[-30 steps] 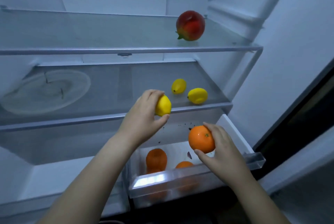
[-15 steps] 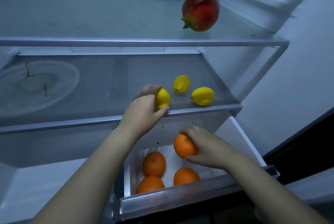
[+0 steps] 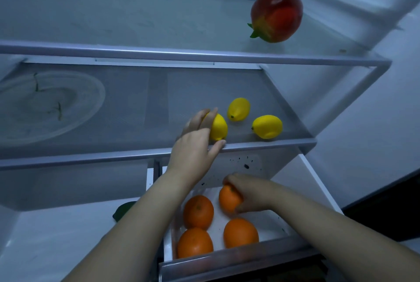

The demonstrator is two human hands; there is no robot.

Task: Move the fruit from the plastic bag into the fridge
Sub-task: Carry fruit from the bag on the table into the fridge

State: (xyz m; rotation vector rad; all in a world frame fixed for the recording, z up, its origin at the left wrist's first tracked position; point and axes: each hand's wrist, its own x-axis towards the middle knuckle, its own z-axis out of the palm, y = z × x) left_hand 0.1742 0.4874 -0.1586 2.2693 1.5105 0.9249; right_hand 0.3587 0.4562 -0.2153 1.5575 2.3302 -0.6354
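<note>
My left hand [image 3: 195, 143] grips a yellow lemon [image 3: 218, 127] at the front of the middle glass shelf [image 3: 136, 154]. Two more lemons [image 3: 239, 108] [image 3: 267, 126] lie to its right on that shelf. Lower down, my right hand [image 3: 252, 193] holds an orange [image 3: 229, 198] inside the open clear drawer [image 3: 238, 261]. Three other oranges [image 3: 198, 211] [image 3: 240, 232] [image 3: 195, 242] lie in the drawer. A red mango [image 3: 276, 13] rests on the top shelf at the right. No plastic bag is in view.
A round plate-like shape [image 3: 45, 106] shows through the middle shelf at the left. A dark green object [image 3: 123, 210] peeks out beside my left forearm, below the shelf. The white fridge wall [image 3: 363, 122] stands at the right.
My left hand has carried its lemon forward onto the middle shelf. My right hand has lowered its orange from above the drawer's rim down among the other oranges.
</note>
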